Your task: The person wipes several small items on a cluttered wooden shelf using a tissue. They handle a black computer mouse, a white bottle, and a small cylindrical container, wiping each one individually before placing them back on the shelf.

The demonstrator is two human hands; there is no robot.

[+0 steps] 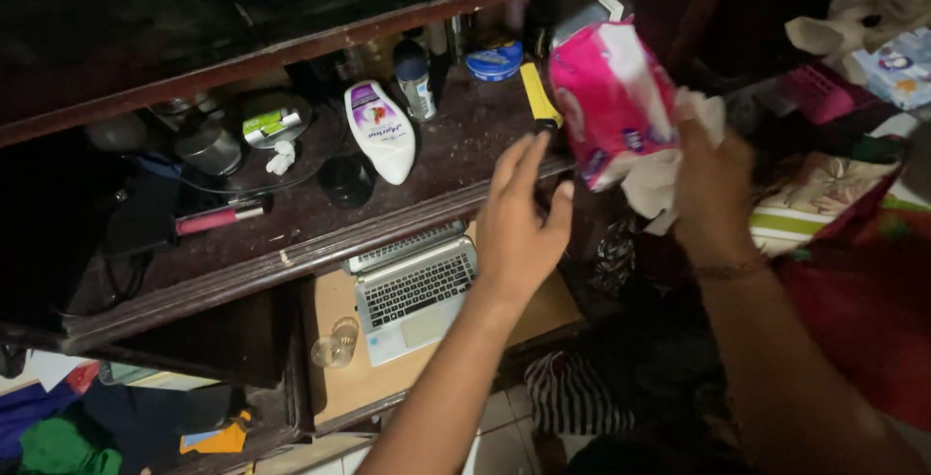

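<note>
Head view | right hand (713, 179) clamps pink plastic tissue pack (611, 102) and white tissue above dusty dark wooden shelf (320, 218) | left hand (519, 218) spread, empty | risk: tissue tears or pack slips onto white lotion bottle (381, 131)

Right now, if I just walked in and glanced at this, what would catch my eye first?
Most likely the bright pink tissue pack, held up by the right hand at upper right with a white tissue against it. The left hand is open just beside it, over the edge of a cluttered dark wooden shelf where a white lotion bottle lies. Below, a small laptop sits open.
</note>
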